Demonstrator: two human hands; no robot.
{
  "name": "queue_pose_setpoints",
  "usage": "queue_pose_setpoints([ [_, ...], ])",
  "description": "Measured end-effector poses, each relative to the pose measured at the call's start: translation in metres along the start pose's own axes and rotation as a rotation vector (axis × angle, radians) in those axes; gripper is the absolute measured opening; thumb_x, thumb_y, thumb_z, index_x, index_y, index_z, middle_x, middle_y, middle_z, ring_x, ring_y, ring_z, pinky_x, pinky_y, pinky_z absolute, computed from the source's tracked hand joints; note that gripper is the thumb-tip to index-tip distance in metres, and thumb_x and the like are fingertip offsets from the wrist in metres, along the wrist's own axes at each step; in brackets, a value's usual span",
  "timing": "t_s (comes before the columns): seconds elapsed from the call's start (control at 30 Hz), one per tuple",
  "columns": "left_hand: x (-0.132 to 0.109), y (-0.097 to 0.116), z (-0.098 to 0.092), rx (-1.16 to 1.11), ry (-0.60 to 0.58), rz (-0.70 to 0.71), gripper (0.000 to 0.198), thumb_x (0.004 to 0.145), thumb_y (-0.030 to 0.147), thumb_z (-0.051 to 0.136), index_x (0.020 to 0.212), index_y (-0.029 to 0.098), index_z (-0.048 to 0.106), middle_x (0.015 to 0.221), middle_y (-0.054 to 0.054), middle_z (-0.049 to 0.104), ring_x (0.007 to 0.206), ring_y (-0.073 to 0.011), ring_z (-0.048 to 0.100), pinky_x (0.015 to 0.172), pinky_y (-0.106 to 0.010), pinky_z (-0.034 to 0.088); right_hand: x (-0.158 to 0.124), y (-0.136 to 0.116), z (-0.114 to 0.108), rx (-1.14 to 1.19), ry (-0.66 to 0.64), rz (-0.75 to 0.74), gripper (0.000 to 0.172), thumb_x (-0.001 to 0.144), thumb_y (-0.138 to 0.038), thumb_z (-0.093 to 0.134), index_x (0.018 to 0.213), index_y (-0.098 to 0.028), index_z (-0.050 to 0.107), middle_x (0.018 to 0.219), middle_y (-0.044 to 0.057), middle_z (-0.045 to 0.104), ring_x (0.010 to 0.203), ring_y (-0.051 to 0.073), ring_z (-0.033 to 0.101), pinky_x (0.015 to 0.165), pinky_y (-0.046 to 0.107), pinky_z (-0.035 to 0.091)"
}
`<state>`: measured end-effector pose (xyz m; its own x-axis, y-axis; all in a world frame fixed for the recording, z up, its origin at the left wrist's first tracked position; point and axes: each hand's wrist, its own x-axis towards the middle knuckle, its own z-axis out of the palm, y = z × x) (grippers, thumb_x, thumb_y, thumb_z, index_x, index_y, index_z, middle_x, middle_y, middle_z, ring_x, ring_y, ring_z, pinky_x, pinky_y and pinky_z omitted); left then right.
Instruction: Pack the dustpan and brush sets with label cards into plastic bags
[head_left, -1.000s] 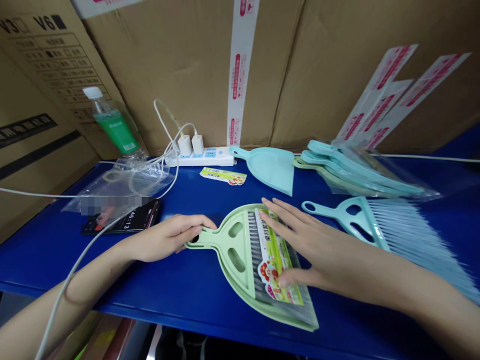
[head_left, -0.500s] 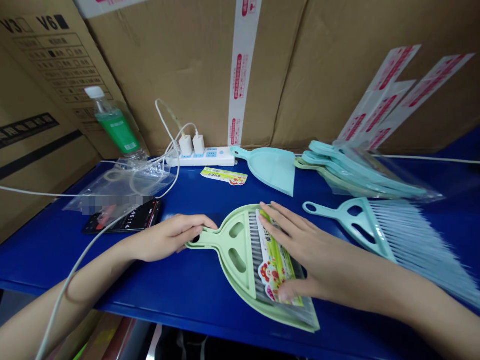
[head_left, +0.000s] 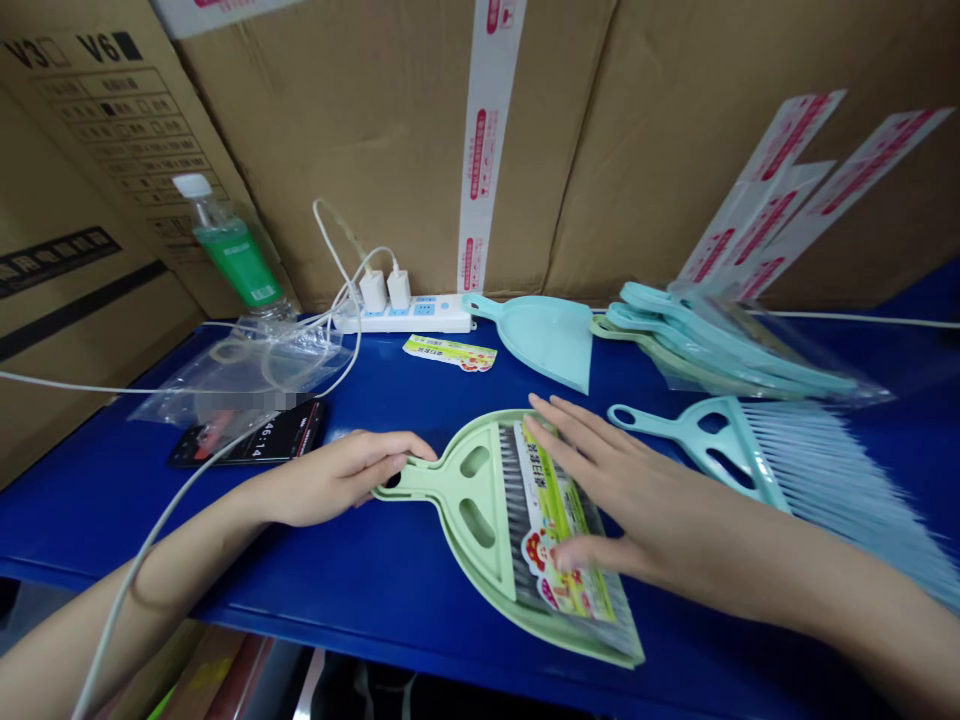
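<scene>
While the left hand is gripping the green dustpan by its handle, the open right hand is pressing the label inside it.

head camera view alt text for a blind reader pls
A pale green plastic dustpan-and-brush set lies on a blue tabletop; the left hand grips its handle and the right hand lies flat on the colourful paper label over its bristles. A pale blue plastic brush lies to the right, cardboard boxes behind.

Your left hand gripping the green dustpan handle, your right hand flat on its label card, blue surface beneath
</scene>
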<state>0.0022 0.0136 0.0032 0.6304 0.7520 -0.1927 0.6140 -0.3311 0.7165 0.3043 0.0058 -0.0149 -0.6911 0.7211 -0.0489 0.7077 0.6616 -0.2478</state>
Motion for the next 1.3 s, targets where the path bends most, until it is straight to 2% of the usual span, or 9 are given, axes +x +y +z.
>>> queue_pose_setpoints([
  [0.17, -0.001, 0.002, -0.001, 0.035, -0.004, -0.009, 0.039, 0.099, 0.039, 0.028, 0.117, 0.021, 0.058, 0.065, 0.005, 0.039, 0.059, -0.0123, 0.039, 0.060, -0.023, 0.035, 0.008, 0.019, 0.006, -0.208, 0.224, -0.009, 0.075, 0.097, -0.062, 0.022, 0.147, -0.010, 0.040, 0.149, 0.021, 0.042, 0.137, 0.037, 0.040, 0.103, 0.057, 0.043],
  [0.3, -0.002, 0.004, -0.001, 0.083, 0.006, 0.004, 0.037, 0.099, 0.037, 0.029, 0.116, 0.022, 0.059, 0.072, 0.003, 0.050, 0.065, -0.0133, 0.044, 0.065, -0.024, 0.037, 0.016, 0.028, 0.005, -0.336, 0.256, 0.006, 0.053, 0.101, -0.038, 0.025, 0.136, -0.013, 0.055, 0.130, 0.016, 0.064, 0.116, 0.032, 0.061, 0.092, 0.052, 0.053],
  [0.4, -0.003, 0.006, -0.001, 0.114, 0.004, 0.027, 0.036, 0.099, 0.033, 0.030, 0.115, 0.021, 0.060, 0.086, 0.000, 0.061, 0.075, -0.0147, 0.050, 0.073, -0.025, 0.039, 0.020, 0.029, 0.002, -0.404, 0.220, 0.010, 0.046, 0.094, -0.017, 0.030, 0.127, -0.013, 0.063, 0.116, 0.014, 0.071, 0.102, 0.028, 0.068, 0.084, 0.046, 0.056],
  [0.57, -0.003, 0.006, 0.000, 0.110, 0.012, 0.075, 0.034, 0.100, 0.032, 0.032, 0.113, 0.020, 0.061, 0.106, -0.004, 0.068, 0.093, -0.0178, 0.058, 0.084, -0.027, 0.042, 0.019, 0.030, -0.001, -0.447, 0.211, 0.019, 0.055, 0.079, 0.003, 0.032, 0.118, -0.011, 0.068, 0.106, 0.016, 0.073, 0.092, 0.027, 0.070, 0.077, 0.043, 0.058],
  [0.7, -0.003, 0.005, -0.001, 0.232, 0.127, 0.120, 0.034, 0.100, 0.030, 0.032, 0.105, 0.019, 0.064, 0.101, -0.005, 0.068, 0.091, -0.0176, 0.062, 0.083, -0.027, 0.045, 0.016, 0.037, 0.000, -0.506, 0.252, 0.021, 0.060, 0.072, 0.006, 0.034, 0.118, -0.013, 0.068, 0.102, 0.015, 0.073, 0.089, 0.027, 0.070, 0.071, 0.041, 0.059],
  [0.87, -0.005, 0.001, -0.005, 0.817, 0.552, -0.045, 0.040, 0.100, 0.028, 0.027, 0.100, 0.018, 0.065, 0.095, -0.010, 0.067, 0.090, -0.0250, 0.062, 0.072, -0.033, 0.045, 0.014, 0.038, -0.002, -0.525, 0.257, 0.020, 0.062, 0.072, 0.008, 0.032, 0.116, -0.014, 0.069, 0.097, 0.014, 0.073, 0.086, 0.026, 0.070, 0.068, 0.038, 0.059],
  [0.93, -0.006, 0.002, -0.007, 1.024, 0.656, -0.163, 0.041, 0.099, 0.025, 0.026, 0.099, 0.015, 0.066, 0.093, -0.014, 0.066, 0.091, -0.0299, 0.061, 0.070, -0.036, 0.043, 0.014, 0.038, -0.004, -0.542, 0.244, 0.034, 0.061, 0.072, 0.008, 0.030, 0.115, -0.012, 0.069, 0.094, 0.015, 0.073, 0.083, 0.027, 0.071, 0.065, 0.038, 0.059],
  [1.1, -0.010, 0.003, -0.014, 1.190, 0.675, -0.423, 0.036, 0.093, 0.015, 0.029, 0.100, 0.008, 0.064, 0.090, -0.023, 0.064, 0.087, -0.0367, 0.060, 0.069, -0.041, 0.040, 0.017, 0.034, -0.007, -0.529, 0.221, 0.088, 0.057, 0.076, 0.005, 0.030, 0.117, -0.010, 0.068, 0.096, 0.016, 0.073, 0.086, 0.028, 0.070, 0.068, 0.040, 0.059],
  [1.3, -0.013, 0.000, -0.019, 1.065, 0.616, -0.488, 0.033, 0.084, 0.006, 0.032, 0.086, 0.012, 0.065, 0.067, -0.018, 0.064, 0.075, -0.0356, 0.063, 0.063, -0.038, 0.037, 0.026, 0.018, -0.003, -0.198, 0.295, 0.005, 0.045, 0.097, -0.020, 0.027, 0.118, -0.010, 0.066, 0.104, 0.015, 0.071, 0.098, 0.028, 0.067, 0.082, 0.043, 0.057],
])
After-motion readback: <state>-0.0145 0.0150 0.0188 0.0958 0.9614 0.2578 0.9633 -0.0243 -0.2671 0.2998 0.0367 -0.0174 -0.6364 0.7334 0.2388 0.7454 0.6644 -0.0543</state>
